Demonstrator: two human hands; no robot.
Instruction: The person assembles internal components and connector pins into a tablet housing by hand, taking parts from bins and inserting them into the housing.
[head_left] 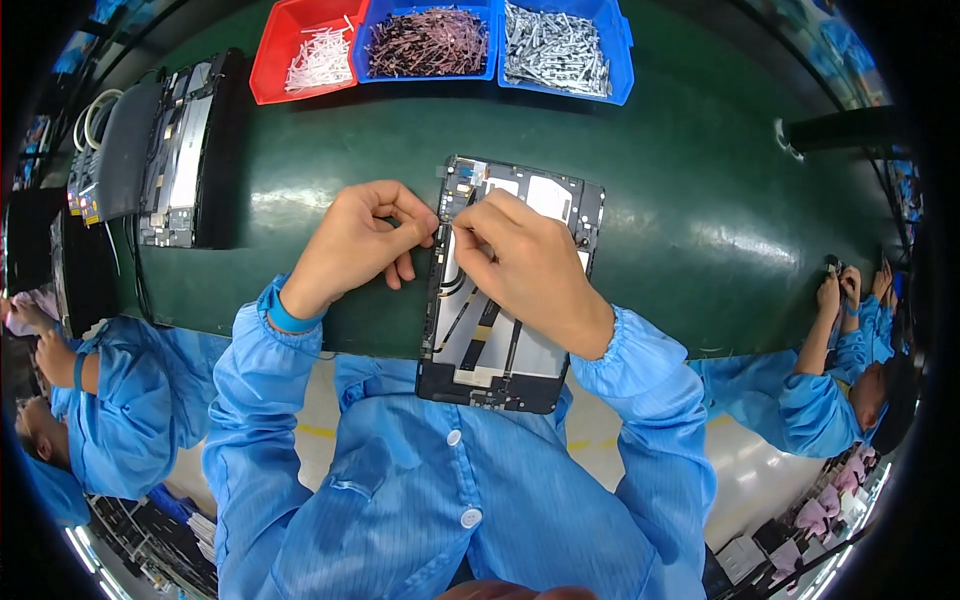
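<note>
An opened tablet lies in front of me, its near end over the table's edge. Circuit boards, black flex cables and white battery panels show inside it. At its left edge, my left hand is closed, thumb and forefinger pinched together by the frame. My right hand reaches across the tablet, its fingertips pinched over the upper left part of the boards. Whatever either pinch holds is too small or hidden to make out. A blue band circles my left wrist.
Along the far side of the green table stand a red bin of white strips, a blue bin of brownish parts and another blue bin of silvery parts. More opened tablets stand at left. Co-workers sit on both sides.
</note>
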